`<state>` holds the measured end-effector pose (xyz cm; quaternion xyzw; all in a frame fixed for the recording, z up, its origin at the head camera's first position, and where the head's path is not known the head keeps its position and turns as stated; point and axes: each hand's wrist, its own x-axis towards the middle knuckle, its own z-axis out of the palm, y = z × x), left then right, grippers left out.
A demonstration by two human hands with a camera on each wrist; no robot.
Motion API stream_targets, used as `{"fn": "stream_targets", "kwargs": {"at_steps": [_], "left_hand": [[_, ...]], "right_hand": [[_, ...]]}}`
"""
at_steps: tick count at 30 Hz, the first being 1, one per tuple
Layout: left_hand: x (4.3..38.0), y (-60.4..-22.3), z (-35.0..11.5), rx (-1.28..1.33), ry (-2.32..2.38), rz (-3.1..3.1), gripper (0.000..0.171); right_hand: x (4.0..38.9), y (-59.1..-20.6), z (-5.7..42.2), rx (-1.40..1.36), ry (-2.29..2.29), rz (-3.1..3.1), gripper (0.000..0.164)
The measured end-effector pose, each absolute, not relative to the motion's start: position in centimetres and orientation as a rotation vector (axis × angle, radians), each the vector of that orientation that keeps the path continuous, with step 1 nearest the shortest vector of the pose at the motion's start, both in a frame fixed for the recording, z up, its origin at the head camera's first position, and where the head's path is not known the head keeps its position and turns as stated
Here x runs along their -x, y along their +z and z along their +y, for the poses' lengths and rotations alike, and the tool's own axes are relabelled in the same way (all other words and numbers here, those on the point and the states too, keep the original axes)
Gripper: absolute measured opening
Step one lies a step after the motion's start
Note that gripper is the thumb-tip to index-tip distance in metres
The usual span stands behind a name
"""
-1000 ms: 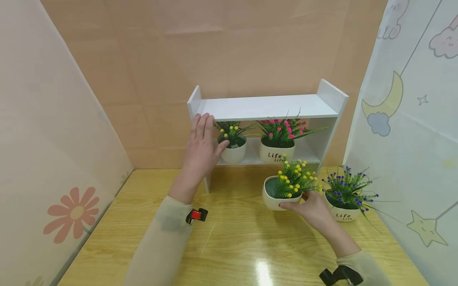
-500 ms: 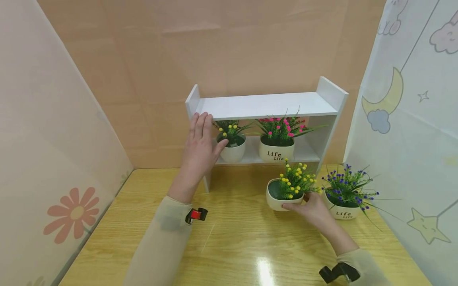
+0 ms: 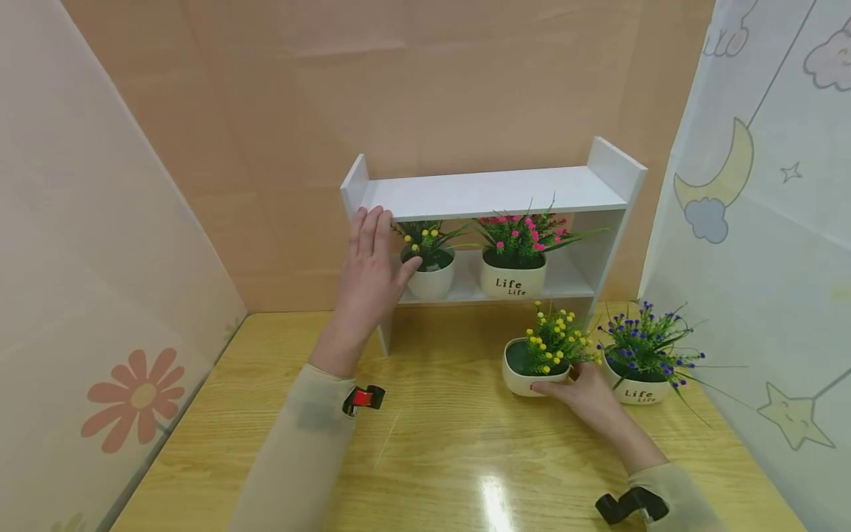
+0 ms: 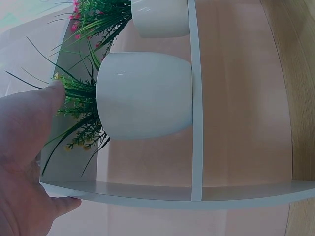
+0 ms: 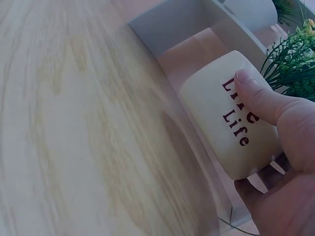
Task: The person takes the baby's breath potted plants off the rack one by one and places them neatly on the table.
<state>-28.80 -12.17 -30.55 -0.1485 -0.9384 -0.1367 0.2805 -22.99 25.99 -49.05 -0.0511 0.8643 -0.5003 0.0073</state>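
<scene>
My right hand (image 3: 593,399) grips a cream flowerpot (image 3: 520,380) with yellow artificial flowers, low over the table in front of the shelf's right part. In the right wrist view the thumb presses its "Life Life" front (image 5: 211,105) and the fingers wrap its side. My left hand (image 3: 368,277) rests with straight fingers at the upper left front corner of the white shelf (image 3: 485,193), thumb spread apart. Beside that thumb, on the lower board, stands a round white pot (image 4: 145,96) of small yellow flowers. A "Life" pot with pink flowers (image 3: 512,280) stands right of it.
A cream pot with purple-blue flowers (image 3: 640,388) stands on the wooden table (image 3: 279,421), right of the shelf and just behind my right hand. A tan backdrop (image 3: 286,111) rises behind the shelf, and patterned panels (image 3: 764,281) flank the table.
My right hand has carried the yellow-flowered flowerpot slightly right and lower, nearer the purple-blue one. My left hand keeps its place on the shelf corner.
</scene>
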Motion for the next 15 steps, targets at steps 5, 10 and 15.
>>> {"fn": "stream_targets", "kwargs": {"at_steps": [5,10,15], "left_hand": [[28.7,-30.6,-12.1,0.387,-0.371,-2.52,0.091],[28.7,-30.5,-12.1,0.382,-0.379,-2.524,0.09],[28.7,-30.5,-12.0,0.374,-0.371,-2.532,0.091]], "right_hand": [[23.2,-49.6,26.6,0.1,-1.516,2.717,0.105],[23.2,-50.1,27.3,0.024,-1.412,2.771,0.106],[23.3,-50.6,27.9,-0.023,-1.357,2.802,0.098]]}}
